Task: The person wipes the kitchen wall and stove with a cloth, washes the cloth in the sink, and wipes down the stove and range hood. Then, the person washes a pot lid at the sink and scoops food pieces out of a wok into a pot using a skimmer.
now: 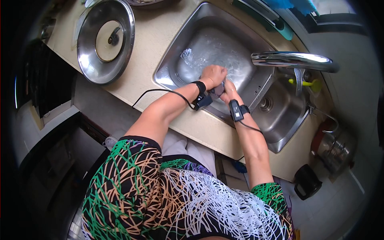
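Note:
My left hand (214, 76) and my right hand (229, 92) are close together above the near side of the large sink basin (168, 76). Both are closed around a crumpled greyish-purple cloth (218, 89), which shows between them. Rippling water (216, 48) lies in the basin beyond my hands. To the right, the chrome faucet (294, 60) arches over the basin's edge. Black straps with small devices and cables sit on both wrists.
A steel bowl-like pan or lid with a round glass-like centre (86, 52) stands on the counter (148, 48) at left. A smaller basin (276, 120) lies right, with a yellow-green utensil (306, 83) behind it. A black jug (307, 182) is at lower right.

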The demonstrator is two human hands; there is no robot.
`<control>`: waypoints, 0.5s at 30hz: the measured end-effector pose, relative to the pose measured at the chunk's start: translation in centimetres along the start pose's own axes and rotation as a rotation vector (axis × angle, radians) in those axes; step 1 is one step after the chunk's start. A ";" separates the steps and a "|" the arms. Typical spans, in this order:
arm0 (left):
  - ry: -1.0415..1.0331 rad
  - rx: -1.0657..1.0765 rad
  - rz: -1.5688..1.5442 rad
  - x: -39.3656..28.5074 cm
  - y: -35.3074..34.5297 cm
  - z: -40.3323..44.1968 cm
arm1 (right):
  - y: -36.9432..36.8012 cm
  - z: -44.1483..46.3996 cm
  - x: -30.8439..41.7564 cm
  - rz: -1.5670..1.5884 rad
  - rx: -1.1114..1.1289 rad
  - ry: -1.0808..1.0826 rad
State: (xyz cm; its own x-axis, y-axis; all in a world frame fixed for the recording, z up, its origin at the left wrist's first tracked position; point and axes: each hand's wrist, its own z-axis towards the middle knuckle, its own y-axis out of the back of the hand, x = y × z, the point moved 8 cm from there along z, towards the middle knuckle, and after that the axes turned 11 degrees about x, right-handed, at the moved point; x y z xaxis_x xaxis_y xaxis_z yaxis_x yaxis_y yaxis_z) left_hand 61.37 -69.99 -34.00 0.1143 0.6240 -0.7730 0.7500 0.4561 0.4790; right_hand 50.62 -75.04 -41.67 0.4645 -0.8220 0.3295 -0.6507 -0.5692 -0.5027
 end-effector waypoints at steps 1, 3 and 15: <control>0.020 0.129 0.068 0.8 0.1 0.7 | -2.2 -1.8 1.0 0.002 0.017 0.026; 0.065 0.212 0.188 1.7 0.5 1.2 | -1.0 -2.2 1.7 0.040 -0.051 0.128; 0.009 0.509 0.905 2.9 -3.2 2.0 | 2.3 -6.9 4.8 -0.354 -0.501 0.297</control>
State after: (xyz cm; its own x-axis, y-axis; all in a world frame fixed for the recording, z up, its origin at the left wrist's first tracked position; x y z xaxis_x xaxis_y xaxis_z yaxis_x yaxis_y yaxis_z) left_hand 60.58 -70.86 -38.61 0.7685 0.6054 -0.2070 0.5724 -0.5062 0.6451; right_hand 47.24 -80.44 -35.69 0.5623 -0.5144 0.6475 -0.7230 -0.6858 0.0830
